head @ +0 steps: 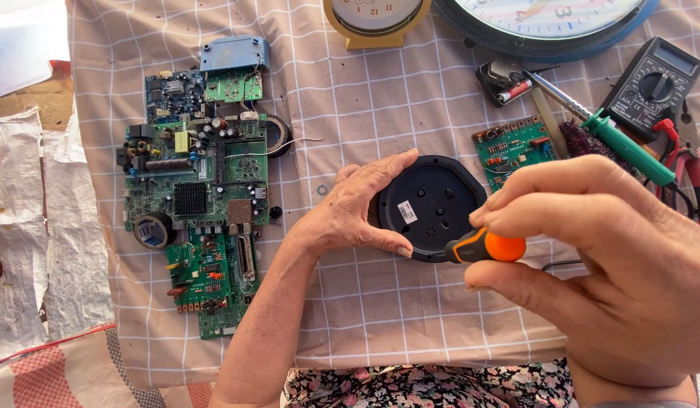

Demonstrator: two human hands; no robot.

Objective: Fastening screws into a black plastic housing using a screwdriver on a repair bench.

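Note:
My left hand (353, 208) grips the left rim of a round black device (429, 205) lying back-side up on the checked cloth (380, 302), thumb at its lower edge and fingers over its top. Close to the camera, my right hand (603, 261) pinches a screwdriver with an orange and black handle (489, 246). The handle sits over the device's lower right edge; the screwdriver's tip is hidden.
Several green circuit boards (195, 193) and a tape roll (152, 230) lie at the left. A small green board (512, 147), soldering iron (614, 136), multimeter (652, 83) and red pliers (693, 174) sit at the right. Two clocks (546, 23) rest at the top edge.

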